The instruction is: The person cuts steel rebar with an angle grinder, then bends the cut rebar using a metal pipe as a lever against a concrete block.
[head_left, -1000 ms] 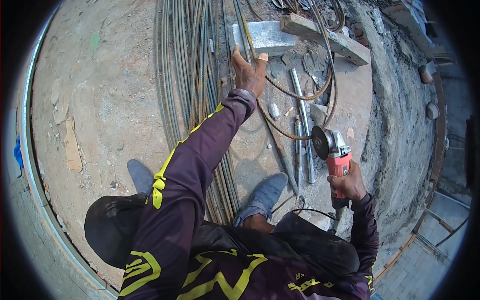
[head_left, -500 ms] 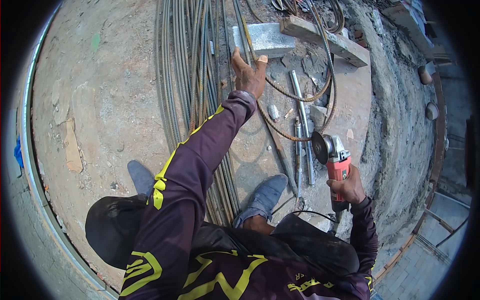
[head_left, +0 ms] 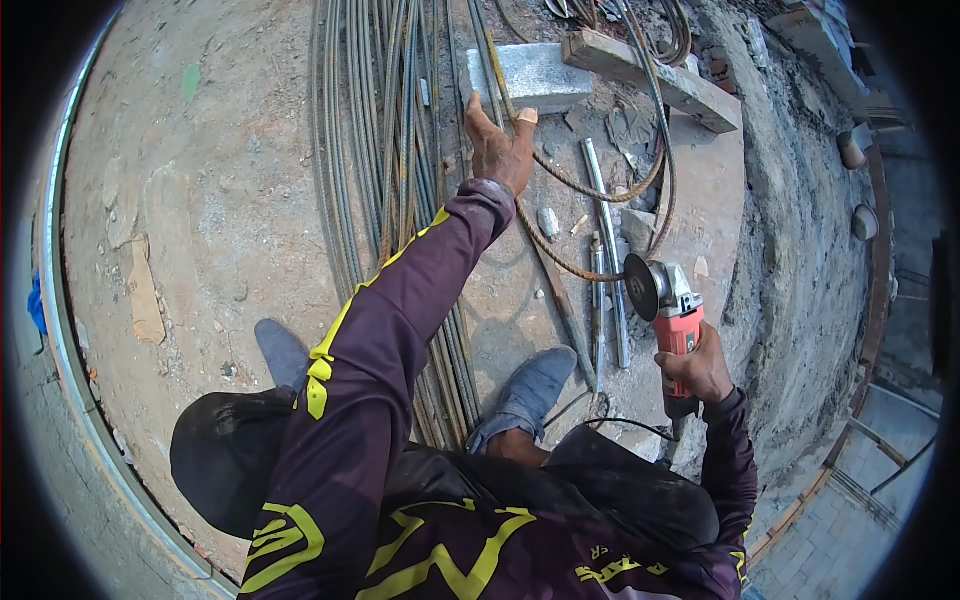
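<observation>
A red angle grinder [head_left: 680, 338] is in my right hand [head_left: 703, 368], whose fingers wrap round its body. The cutting disc [head_left: 643, 287] faces left, its edge close to the lower bend of a curved steel rebar [head_left: 570, 265]. My left hand [head_left: 503, 158] is on this rebar farther up, thumb and forefinger on either side of it and the other fingers mostly hidden. Just beyond my left fingertips rests a silvery-grey block [head_left: 530, 75]. A bundle of long straight rebars [head_left: 372, 130] runs along the ground left of that hand, passing under my left arm.
A wooden beam [head_left: 655, 84] lies at the upper right beside the block. Metal tubes [head_left: 605, 210] and a flat bar [head_left: 562, 305] lie between my hands. The grinder's black cord [head_left: 625, 423] runs near my shoe [head_left: 530, 395]. A rough concrete ledge [head_left: 800, 260] borders the right.
The grinder and my right hand have shifted very slightly to the right. My left hand stays on the rebar.
</observation>
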`<state>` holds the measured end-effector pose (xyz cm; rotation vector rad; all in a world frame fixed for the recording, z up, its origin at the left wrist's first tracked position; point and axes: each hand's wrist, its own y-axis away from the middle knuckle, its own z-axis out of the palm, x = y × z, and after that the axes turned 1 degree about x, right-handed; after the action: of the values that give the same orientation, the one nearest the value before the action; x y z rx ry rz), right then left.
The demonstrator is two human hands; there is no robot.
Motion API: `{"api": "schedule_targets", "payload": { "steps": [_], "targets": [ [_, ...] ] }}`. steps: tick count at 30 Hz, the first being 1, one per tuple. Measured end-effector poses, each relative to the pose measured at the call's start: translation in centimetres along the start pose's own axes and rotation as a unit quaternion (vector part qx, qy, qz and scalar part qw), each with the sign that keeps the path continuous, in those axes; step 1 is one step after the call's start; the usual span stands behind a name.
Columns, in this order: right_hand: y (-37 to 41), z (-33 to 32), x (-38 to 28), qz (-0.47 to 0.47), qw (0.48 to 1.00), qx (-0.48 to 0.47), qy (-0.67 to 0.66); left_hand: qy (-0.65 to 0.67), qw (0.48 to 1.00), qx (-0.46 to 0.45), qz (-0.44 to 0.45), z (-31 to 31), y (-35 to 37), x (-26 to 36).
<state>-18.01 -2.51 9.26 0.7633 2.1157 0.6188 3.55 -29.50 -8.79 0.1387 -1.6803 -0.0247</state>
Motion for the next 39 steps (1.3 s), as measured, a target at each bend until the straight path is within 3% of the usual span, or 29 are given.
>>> {"api": "schedule_targets", "payload": {
  "steps": [39],
  "targets": [
    [0.0, 0.1, 0.4, -0.004, 1.000, 0.009, 0.004, -0.001, 1.000, 0.002, 0.007, 0.2, -0.1, -0.4]
  ]
}}
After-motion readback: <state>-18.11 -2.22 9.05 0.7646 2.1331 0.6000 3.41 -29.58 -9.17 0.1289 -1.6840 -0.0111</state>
